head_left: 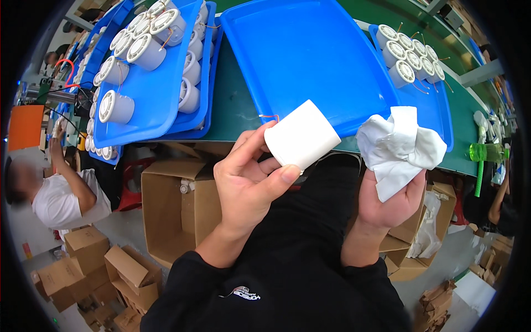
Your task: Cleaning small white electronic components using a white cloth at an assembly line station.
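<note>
Between the thumb and fingers of my left hand [246, 177] is a white cylindrical housing [303, 136], tilted, its smooth side facing up. A short red and white wire sticks out at its far left edge. To the right, my right hand [390, 202] is turned palm up under a crumpled white cloth [401, 145]. The cloth covers most of the fingers, and the two hands are apart. Beyond the housing lies a big blue tray [315, 61] with a bare bottom.
Stacked blue trays [149, 124] with several white fan units [145, 52] stand at the left on the green table [235, 105]. Another blue tray [437, 113] holds similar units at right. Open cardboard boxes [177, 207] sit below the edge. A person [72, 193] works at far left.
</note>
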{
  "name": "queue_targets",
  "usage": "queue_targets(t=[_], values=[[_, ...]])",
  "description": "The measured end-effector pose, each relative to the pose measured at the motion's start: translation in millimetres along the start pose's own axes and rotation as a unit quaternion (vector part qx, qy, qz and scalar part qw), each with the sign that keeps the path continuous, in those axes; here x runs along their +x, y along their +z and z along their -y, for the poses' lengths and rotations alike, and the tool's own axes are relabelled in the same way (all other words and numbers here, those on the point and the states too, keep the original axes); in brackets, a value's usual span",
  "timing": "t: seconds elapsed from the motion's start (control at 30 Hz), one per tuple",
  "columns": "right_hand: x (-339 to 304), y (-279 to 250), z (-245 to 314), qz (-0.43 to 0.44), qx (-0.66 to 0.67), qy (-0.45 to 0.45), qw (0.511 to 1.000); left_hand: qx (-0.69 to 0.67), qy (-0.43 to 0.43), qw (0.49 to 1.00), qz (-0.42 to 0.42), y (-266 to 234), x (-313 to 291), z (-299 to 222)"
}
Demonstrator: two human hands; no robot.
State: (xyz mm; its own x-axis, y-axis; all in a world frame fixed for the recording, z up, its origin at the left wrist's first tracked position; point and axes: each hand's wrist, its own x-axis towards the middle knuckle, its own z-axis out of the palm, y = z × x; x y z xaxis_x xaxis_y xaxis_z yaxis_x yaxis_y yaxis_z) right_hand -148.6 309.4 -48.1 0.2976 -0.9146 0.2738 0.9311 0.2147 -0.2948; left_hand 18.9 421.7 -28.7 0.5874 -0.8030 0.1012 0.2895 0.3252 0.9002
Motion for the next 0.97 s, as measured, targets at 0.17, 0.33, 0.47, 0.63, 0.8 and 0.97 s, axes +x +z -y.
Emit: queue_targets(t=[0.17, 0.33, 0.47, 0.63, 0.8, 0.97], values=[[-2, -2, -7, -0.021, -0.077, -0.027, 0.996, -0.049, -0.02, 0.999, -0.009, -3, 2, 2], [-3, 3, -14, -0.037, -0.181, -0.044, 0.982, -0.185, -0.13, 0.973, -0.051, 8, 12, -12], [-2, 6, -14, -0.041, -0.241, -0.029, 0.969, -0.501, -0.251, 0.828, -0.021, -13, 27, -6], [-4, 5, -13, -0.027, -0.254, -0.038, 0.966, -0.528, -0.238, 0.814, -0.029, -11, 36, -19], [-6, 3, -13, -0.061, -0.258, -0.033, 0.964, -0.624, -0.247, 0.74, 0.047, -12, 40, -21], [-6, -3, -13, -0.023, -0.256, -0.011, 0.966, -0.652, -0.251, 0.712, 0.073, -12, 43, -20]])
